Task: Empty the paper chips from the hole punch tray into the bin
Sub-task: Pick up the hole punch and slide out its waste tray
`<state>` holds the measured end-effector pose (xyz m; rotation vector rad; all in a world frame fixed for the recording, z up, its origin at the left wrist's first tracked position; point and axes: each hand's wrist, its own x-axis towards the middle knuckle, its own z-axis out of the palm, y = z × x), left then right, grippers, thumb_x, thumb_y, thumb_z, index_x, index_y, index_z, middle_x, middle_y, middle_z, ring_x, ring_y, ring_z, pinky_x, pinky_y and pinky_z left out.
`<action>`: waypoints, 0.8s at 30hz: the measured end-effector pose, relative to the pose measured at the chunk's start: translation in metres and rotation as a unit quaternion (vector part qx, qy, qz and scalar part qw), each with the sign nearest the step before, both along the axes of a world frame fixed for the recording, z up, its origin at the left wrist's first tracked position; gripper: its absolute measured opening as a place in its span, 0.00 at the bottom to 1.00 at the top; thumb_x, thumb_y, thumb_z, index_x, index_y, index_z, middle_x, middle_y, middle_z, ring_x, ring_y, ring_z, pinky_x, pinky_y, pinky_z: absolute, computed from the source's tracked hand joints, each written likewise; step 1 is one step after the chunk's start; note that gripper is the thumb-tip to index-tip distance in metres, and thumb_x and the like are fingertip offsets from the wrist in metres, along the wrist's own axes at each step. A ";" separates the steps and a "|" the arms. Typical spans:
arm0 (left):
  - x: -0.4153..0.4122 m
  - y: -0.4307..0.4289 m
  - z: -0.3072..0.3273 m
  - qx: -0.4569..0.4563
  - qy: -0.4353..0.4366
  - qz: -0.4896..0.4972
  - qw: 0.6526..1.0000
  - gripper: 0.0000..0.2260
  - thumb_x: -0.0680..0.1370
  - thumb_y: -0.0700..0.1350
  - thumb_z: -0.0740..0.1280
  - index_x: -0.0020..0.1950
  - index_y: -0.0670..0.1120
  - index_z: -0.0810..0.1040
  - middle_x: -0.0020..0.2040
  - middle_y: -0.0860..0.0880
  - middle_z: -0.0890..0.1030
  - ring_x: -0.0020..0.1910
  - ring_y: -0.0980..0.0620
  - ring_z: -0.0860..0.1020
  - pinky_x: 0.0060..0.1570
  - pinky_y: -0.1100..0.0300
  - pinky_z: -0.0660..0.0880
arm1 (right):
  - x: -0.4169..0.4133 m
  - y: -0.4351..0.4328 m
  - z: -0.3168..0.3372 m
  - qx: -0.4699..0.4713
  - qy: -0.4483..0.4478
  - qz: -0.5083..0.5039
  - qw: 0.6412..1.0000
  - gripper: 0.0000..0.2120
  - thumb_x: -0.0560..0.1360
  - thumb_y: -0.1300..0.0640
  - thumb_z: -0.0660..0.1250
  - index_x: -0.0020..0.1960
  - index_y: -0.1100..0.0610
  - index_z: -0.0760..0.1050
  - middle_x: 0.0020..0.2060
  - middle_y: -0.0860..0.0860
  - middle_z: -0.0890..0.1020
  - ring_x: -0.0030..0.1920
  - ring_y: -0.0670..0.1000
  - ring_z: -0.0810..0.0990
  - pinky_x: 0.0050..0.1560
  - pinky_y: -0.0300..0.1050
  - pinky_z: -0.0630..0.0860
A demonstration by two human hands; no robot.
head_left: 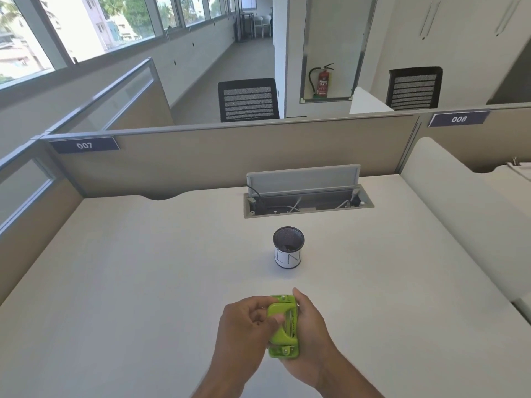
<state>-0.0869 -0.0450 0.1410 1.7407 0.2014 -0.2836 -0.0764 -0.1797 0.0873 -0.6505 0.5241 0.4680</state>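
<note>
A lime-green hole punch is held over the near part of the white desk, its long side pointing away from me. My right hand cups it from the right and from below. My left hand grips its left side, with the thumb pressed on the green handle. Its tray and any paper chips are hidden. The bin, a small black mesh cup with a white paper label, stands upright on the desk a short way beyond the hands.
An open cable box with a raised grey lid is set into the desk behind the bin. Beige partition walls close the desk at the back and left. A white rounded divider runs along the right side.
</note>
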 end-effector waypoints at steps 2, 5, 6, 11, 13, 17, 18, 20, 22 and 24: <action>-0.001 0.000 0.003 -0.012 0.001 0.006 1.000 0.09 0.74 0.39 0.80 0.50 0.52 0.90 0.35 0.47 0.89 0.32 0.51 0.84 0.42 0.49 0.83 | 0.000 -0.001 0.004 -0.003 0.007 -0.005 1.000 0.26 0.81 0.38 0.57 0.45 0.58 0.82 0.43 0.61 0.85 0.39 0.60 0.83 0.37 0.48 0.74; -0.004 -0.001 0.007 -0.018 0.003 0.007 1.000 0.10 0.76 0.38 0.79 0.50 0.53 0.90 0.36 0.46 0.90 0.35 0.52 0.85 0.38 0.61 0.82 | -0.001 -0.003 0.008 0.004 0.010 -0.005 1.000 0.28 0.82 0.37 0.55 0.45 0.58 0.82 0.43 0.61 0.85 0.39 0.59 0.83 0.38 0.49 0.73; -0.005 -0.001 0.008 -0.018 0.002 0.006 1.000 0.10 0.76 0.38 0.78 0.51 0.53 0.90 0.37 0.46 0.90 0.36 0.52 0.86 0.38 0.63 0.82 | -0.001 -0.003 0.008 0.007 0.009 -0.005 1.000 0.28 0.82 0.37 0.55 0.44 0.57 0.83 0.43 0.60 0.85 0.39 0.59 0.84 0.37 0.48 0.73; -0.007 -0.004 0.015 -0.024 -0.004 0.002 1.000 0.10 0.77 0.38 0.77 0.51 0.53 0.90 0.38 0.47 0.91 0.36 0.53 0.87 0.35 0.67 0.79 | -0.003 -0.004 0.010 0.012 0.000 -0.013 1.000 0.27 0.81 0.37 0.56 0.45 0.56 0.83 0.44 0.61 0.86 0.42 0.60 0.84 0.42 0.51 0.75; -0.007 -0.005 0.016 -0.037 -0.002 0.009 0.999 0.10 0.77 0.37 0.77 0.50 0.53 0.91 0.38 0.47 0.91 0.35 0.54 0.86 0.34 0.67 0.78 | -0.004 -0.004 0.012 0.013 0.002 -0.016 1.000 0.26 0.81 0.37 0.56 0.48 0.57 0.82 0.47 0.62 0.85 0.45 0.61 0.84 0.46 0.53 0.74; -0.007 -0.005 0.016 -0.059 -0.002 0.031 0.998 0.13 0.78 0.37 0.77 0.49 0.57 0.90 0.41 0.45 0.91 0.38 0.49 0.87 0.44 0.54 0.85 | -0.003 -0.005 0.013 0.005 0.013 -0.018 1.000 0.27 0.82 0.36 0.56 0.57 0.58 0.80 0.57 0.65 0.81 0.56 0.65 0.78 0.60 0.60 0.70; -0.007 -0.005 0.015 -0.067 -0.001 0.035 0.997 0.13 0.78 0.37 0.76 0.49 0.57 0.90 0.41 0.44 0.91 0.39 0.47 0.87 0.49 0.47 0.85 | -0.003 -0.006 0.013 0.005 0.014 -0.016 1.000 0.27 0.82 0.36 0.56 0.58 0.58 0.80 0.59 0.65 0.80 0.58 0.65 0.76 0.62 0.60 0.68; -0.006 -0.004 0.013 -0.080 0.000 0.037 0.996 0.13 0.79 0.37 0.75 0.49 0.56 0.89 0.43 0.43 0.91 0.41 0.44 0.87 0.54 0.41 0.84 | -0.004 -0.007 0.012 0.011 0.013 -0.018 1.000 0.27 0.82 0.36 0.57 0.57 0.58 0.82 0.59 0.65 0.79 0.55 0.64 0.77 0.62 0.60 0.67; -0.005 -0.003 0.012 -0.090 0.004 0.035 0.995 0.13 0.80 0.37 0.74 0.50 0.56 0.89 0.44 0.42 0.91 0.42 0.43 0.87 0.56 0.39 0.83 | -0.004 -0.007 0.011 0.020 0.008 -0.024 0.999 0.28 0.81 0.36 0.57 0.54 0.57 0.84 0.55 0.64 0.82 0.48 0.63 0.80 0.55 0.57 0.72; -0.004 -0.001 0.011 -0.107 0.012 0.032 0.994 0.12 0.81 0.37 0.73 0.50 0.55 0.89 0.45 0.40 0.91 0.42 0.42 0.87 0.56 0.40 0.83 | -0.003 -0.008 0.009 0.024 0.002 -0.023 0.999 0.28 0.81 0.36 0.57 0.53 0.57 0.86 0.51 0.64 0.83 0.45 0.61 0.80 0.48 0.54 0.73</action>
